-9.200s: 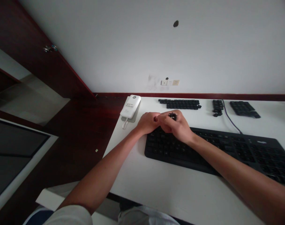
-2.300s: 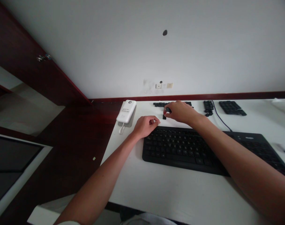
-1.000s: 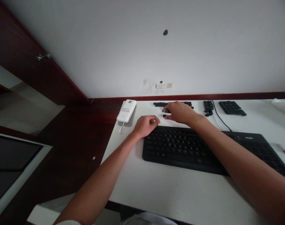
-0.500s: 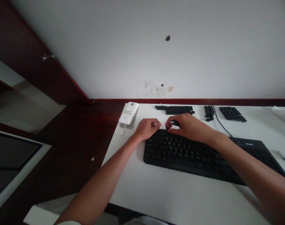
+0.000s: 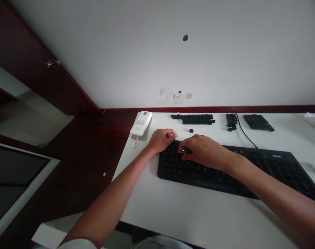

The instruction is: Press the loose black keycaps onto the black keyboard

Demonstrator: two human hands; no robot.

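Observation:
A long black keyboard (image 5: pixel 211 176) lies on the white table, many of its keys partly covered by my arm and hand. My right hand (image 5: pixel 201 148) is closed around a small keycap puller (image 5: pixel 184 150) with a dark handle and shiny metal, held over the keyboard's upper left keys. The puller's tips are hidden by my fingers. My left hand (image 5: pixel 162 140) rests at the keyboard's back left corner, fingers curled into a loose fist with nothing visible inside. One loose black keycap (image 5: pixel 191 130) sits on the table just behind the keyboard.
Loose keycaps stand in groups along the table's back: a wide block (image 5: pixel 197 119), a narrow cluster (image 5: pixel 231 121) and a squarish block (image 5: pixel 258 122). Between the last two runs the keyboard cable (image 5: pixel 244 133). A white power bank (image 5: pixel 142 123) lies at the table's left edge.
My right hand has moved down and slightly left with the puller, from behind the keyboard to over its keys. A dark keycap formerly at the puller now lies on the table.

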